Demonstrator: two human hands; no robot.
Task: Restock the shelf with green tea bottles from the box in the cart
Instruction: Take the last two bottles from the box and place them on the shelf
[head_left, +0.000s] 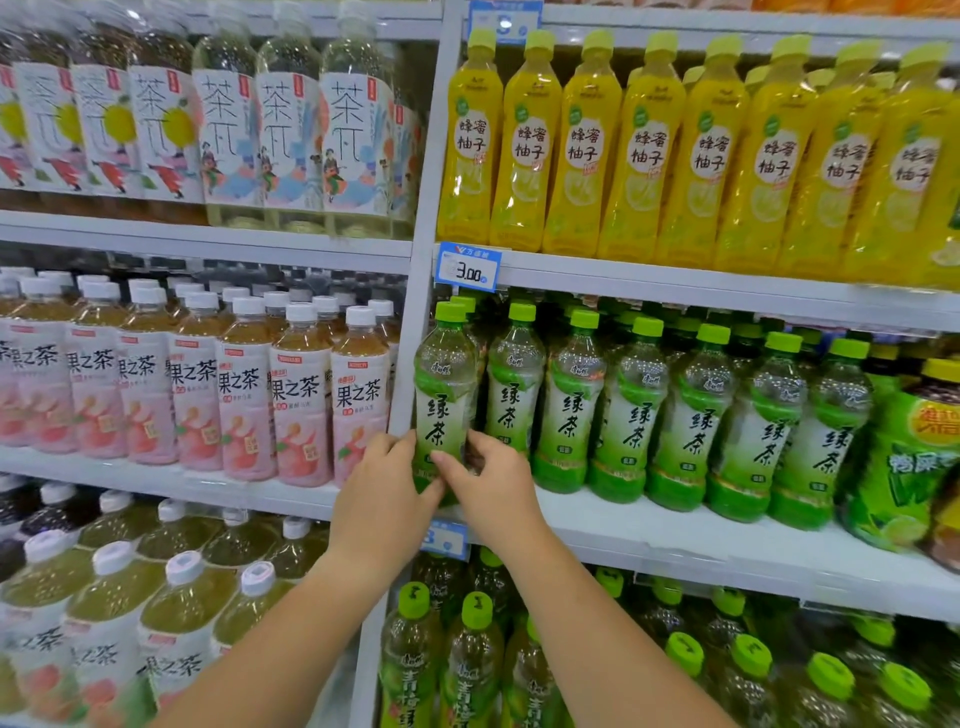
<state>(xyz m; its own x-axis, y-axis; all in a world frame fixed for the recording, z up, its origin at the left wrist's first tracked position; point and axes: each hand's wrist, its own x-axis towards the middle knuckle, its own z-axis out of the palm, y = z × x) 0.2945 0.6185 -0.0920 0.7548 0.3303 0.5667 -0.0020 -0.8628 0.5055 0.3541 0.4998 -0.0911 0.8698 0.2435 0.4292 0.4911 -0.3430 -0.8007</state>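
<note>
A green tea bottle (444, 395) with a green cap stands upright at the far left end of the middle right shelf (675, 535), at the front of its row. My left hand (382, 499) grips its lower part from the left. My right hand (491, 488) grips it from the right, thumb across the label. More green tea bottles (628, 410) fill the row to the right, several deep. The box and the cart are out of view.
Yellow honey-pomelo bottles (649, 150) line the shelf above. Pink fruit tea bottles (249, 400) fill the left bay beyond the white upright (415, 332). A large green-labelled bottle (904, 457) stands at the right end. Green-capped bottles (467, 654) stand on the shelf below. A 3.00 price tag (467, 267) hangs overhead.
</note>
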